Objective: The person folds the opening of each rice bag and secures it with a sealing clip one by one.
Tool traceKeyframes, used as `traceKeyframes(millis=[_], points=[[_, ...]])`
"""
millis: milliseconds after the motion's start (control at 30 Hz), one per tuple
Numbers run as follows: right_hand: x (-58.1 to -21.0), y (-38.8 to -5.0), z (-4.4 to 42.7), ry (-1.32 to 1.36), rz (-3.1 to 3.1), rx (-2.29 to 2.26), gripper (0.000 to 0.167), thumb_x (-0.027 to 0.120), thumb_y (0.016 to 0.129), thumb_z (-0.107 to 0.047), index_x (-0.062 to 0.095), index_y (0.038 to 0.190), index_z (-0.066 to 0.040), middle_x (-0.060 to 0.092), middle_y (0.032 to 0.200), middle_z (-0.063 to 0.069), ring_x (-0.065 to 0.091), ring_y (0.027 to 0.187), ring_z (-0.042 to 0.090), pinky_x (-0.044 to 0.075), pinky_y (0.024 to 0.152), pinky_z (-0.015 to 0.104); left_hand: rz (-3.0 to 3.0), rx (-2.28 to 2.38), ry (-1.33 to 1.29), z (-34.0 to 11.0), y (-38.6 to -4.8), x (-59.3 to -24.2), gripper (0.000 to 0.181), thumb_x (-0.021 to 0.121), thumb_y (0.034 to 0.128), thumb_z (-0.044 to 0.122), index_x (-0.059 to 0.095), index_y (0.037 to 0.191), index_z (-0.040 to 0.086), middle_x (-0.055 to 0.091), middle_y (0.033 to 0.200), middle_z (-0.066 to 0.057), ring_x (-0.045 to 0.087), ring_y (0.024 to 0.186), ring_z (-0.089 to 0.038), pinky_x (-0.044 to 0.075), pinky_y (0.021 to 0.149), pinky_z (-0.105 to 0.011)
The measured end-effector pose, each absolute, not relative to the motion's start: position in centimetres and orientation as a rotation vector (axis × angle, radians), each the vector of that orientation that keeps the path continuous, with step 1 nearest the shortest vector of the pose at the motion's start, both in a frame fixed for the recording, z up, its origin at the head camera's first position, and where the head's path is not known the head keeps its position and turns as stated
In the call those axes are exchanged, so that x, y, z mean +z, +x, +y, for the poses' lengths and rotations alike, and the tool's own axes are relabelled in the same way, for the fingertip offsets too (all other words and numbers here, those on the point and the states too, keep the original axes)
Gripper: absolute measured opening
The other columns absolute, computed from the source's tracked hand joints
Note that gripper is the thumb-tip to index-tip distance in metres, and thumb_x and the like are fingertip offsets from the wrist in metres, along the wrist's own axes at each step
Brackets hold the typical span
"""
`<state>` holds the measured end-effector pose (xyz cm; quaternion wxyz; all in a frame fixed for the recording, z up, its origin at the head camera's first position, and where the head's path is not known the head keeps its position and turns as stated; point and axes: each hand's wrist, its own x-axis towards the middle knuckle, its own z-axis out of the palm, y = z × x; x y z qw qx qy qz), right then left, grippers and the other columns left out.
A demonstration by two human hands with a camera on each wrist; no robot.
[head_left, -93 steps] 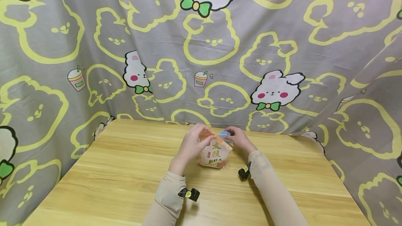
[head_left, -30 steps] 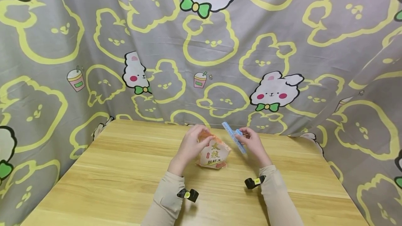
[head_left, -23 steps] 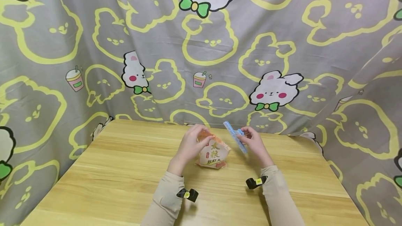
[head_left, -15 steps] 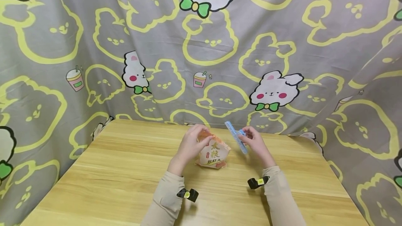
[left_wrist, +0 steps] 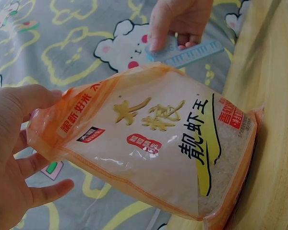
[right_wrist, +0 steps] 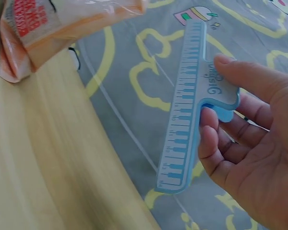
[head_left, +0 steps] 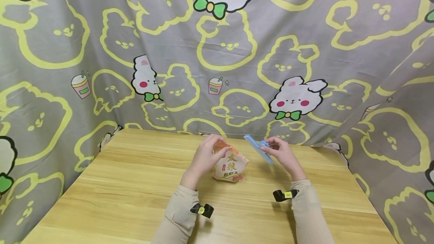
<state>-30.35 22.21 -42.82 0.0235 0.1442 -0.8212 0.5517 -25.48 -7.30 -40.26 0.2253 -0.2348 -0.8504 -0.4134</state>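
A bag of rice (left_wrist: 153,124) with orange edges and gold characters stands on the table in front of me. My left hand (head_left: 207,157) pinches its top corner between thumb and fingers; the lower fingers (left_wrist: 53,191) spread beneath. To the right of the bag, held up and apart from it, is a light-blue bag clip (right_wrist: 182,110) printed with piano keys. My right hand (head_left: 283,155) pinches its handle, thumb on the lettered side and fingers behind. The clip's long bar slants in the head view.
Under the bag is a wood-grain table (head_left: 118,187). Grey curtains (head_left: 183,48) with yellow outlines and white rabbits rise at the table's back and sides. Black wrist cameras (head_left: 203,210) sit on both sleeves.
My right hand has drawn away from the bag's top edge to the right with the clip, whose bar has tilted during the last half second. The left hand and bag stay put.
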Motion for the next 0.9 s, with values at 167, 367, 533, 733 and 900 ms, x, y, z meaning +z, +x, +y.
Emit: traceKeyframes(millis=[167, 367, 533, 733, 900], points=[[-42.2, -30.0, 23.0, 0.442, -2.581, 1.698, 0.035, 0.073, 0.088, -0.021, 0.062, 0.109, 0.005, 0.065, 0.088, -0.004, 0.060, 0.077, 0.005, 0.055, 0.074, 0.026, -2.331, -1.129, -0.651, -7.3, -25.5, -40.3, 0.015, 0.072, 0.0892, 0.022, 0.063, 0.097, 0.014, 0.065, 0.099, 0.000, 0.061, 0.099, -0.018, 0.052, 0.087, -0.038], [-42.0, -30.0, 23.9, 0.442, -2.617, 1.652, 0.032, 0.072, 0.089, -0.021, 0.063, 0.107, 0.004, 0.066, 0.085, -0.004, 0.063, 0.077, 0.012, 0.054, 0.071, 0.023, -2.325, -1.121, -0.656, -7.3, -25.5, -40.3, 0.015, 0.072, 0.0893, 0.022, 0.063, 0.098, 0.014, 0.065, 0.098, 0.000, 0.061, 0.099, -0.018, 0.052, 0.087, -0.038], [-42.0, -29.9, 24.3, 0.422, -2.647, 1.630, 0.028, 0.070, 0.091, -0.020, 0.064, 0.107, 0.002, 0.066, 0.088, 0.006, 0.062, 0.077, 0.020, 0.053, 0.069, 0.024, -2.322, -1.117, -0.658, -7.3, -25.5, -40.3, 0.015, 0.072, 0.0891, 0.022, 0.063, 0.098, 0.013, 0.065, 0.098, 0.000, 0.061, 0.100, -0.018, 0.052, 0.088, -0.039], [-41.7, -29.6, 24.4, 0.447, -2.656, 1.517, 0.026, 0.071, 0.090, -0.023, 0.067, 0.104, -0.001, 0.058, 0.082, 0.001, 0.048, 0.071, 0.011, 0.041, 0.060, 0.024, -2.334, -1.128, -0.652, -7.3, -25.6, -40.4, 0.015, 0.071, 0.0894, 0.023, 0.063, 0.098, 0.013, 0.065, 0.099, -0.001, 0.061, 0.101, -0.020, 0.051, 0.090, -0.040], [-41.8, -29.6, 24.4, 0.478, -2.634, 1.502, 0.027, 0.073, 0.088, -0.027, 0.068, 0.101, -0.005, 0.057, 0.079, 0.000, 0.047, 0.068, 0.011, 0.041, 0.058, 0.024, -2.334, -1.138, -0.652, -7.3, -25.5, -40.4, 0.016, 0.071, 0.0895, 0.023, 0.064, 0.099, 0.013, 0.066, 0.099, -0.001, 0.061, 0.102, -0.020, 0.051, 0.090, -0.040]])
